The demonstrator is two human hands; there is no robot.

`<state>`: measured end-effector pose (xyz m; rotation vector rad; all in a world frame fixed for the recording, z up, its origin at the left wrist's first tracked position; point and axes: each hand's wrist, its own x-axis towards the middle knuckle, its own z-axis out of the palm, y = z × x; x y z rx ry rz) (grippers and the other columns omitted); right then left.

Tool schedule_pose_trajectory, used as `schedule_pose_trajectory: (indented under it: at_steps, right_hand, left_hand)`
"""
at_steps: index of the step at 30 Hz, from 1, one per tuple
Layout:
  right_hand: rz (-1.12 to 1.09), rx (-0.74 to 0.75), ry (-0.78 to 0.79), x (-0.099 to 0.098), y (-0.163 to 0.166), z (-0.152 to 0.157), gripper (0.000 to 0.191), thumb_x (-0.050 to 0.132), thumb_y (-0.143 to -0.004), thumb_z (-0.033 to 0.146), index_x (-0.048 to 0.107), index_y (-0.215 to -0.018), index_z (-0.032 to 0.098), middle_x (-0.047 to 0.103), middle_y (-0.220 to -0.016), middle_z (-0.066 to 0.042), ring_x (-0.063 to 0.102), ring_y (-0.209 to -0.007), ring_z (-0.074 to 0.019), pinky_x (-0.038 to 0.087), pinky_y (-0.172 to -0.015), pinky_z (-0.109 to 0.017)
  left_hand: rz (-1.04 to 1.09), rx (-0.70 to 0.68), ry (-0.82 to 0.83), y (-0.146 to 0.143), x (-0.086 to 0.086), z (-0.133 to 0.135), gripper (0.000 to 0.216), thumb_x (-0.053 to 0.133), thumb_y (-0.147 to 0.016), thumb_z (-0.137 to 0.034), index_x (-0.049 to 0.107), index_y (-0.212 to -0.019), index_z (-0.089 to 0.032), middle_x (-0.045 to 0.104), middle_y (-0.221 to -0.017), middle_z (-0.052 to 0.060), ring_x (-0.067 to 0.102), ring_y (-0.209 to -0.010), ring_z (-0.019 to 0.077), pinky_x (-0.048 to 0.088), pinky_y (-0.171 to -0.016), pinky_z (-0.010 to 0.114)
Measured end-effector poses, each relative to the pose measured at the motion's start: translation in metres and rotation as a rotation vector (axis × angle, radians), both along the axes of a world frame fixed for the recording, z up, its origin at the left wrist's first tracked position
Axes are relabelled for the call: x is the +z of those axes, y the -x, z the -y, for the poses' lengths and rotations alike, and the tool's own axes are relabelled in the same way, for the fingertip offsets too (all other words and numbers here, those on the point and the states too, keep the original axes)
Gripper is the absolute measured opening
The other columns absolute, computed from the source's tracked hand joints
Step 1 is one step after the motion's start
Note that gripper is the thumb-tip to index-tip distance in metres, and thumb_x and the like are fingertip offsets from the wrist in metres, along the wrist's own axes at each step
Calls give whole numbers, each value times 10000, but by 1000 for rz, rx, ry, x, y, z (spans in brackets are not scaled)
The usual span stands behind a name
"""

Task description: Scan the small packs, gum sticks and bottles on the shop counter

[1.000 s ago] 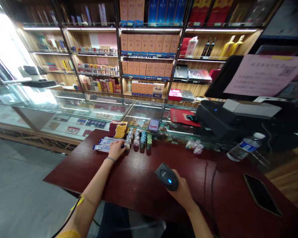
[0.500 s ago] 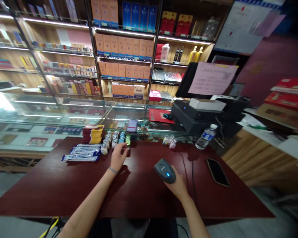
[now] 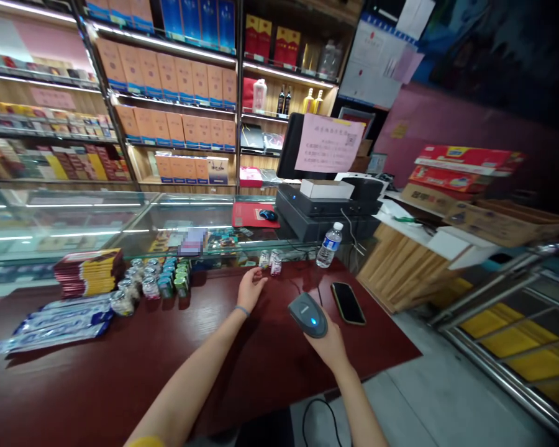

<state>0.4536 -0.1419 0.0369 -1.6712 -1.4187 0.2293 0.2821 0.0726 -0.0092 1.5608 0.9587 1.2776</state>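
Note:
My right hand (image 3: 331,345) grips a dark handheld barcode scanner (image 3: 308,314) with a blue light, held just above the dark red table (image 3: 121,372). My left hand (image 3: 250,287) reaches forward over the table, fingers curled around something small I cannot make out, close to a few small clear jars (image 3: 270,261) at the far edge. To the left stand rows of small jars with coloured lids (image 3: 156,280), a stack of red and yellow packs (image 3: 88,271), and long blue-and-white packets (image 3: 51,323).
A black phone (image 3: 348,302) lies on the table right of the scanner. A water bottle (image 3: 330,246), a till with screen (image 3: 326,205) and a glass counter (image 3: 121,217) stand behind. Stocked shelves fill the back wall. Cardboard boxes (image 3: 466,186) sit at the right.
My left hand moved right, from the lidded jars at the left to the few clear jars near the middle. The view swung right. The right hand kept hold of the scanner.

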Motion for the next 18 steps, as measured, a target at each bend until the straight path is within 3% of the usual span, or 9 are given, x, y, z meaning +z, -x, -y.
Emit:
schedule_pose_trajectory:
  at_steps: [10,18]
  right_hand:
    - [3,-27,24,-1,-19,-2,341,640,-713,280,600,-1047,221,766,-818,-56,754,-758,-233,571,-645,-262]
    - [-5,-40,55,-1,-16,-2,337,635,-726,295,604,-1054,222,761,-783,-46,752,-740,-233,568,-640,-270]
  left_hand:
    - [-120,40,22,-62,-22,-32,428,731,-756,-189,623,-1169,-162,641,-1137,140,644,-1005,236,530,-903,397]
    - [-199,79,44,-76,-17,-35,255,635,-814,-174,655,-1068,-170,688,-1088,119,662,-1002,228,497,-950,404]
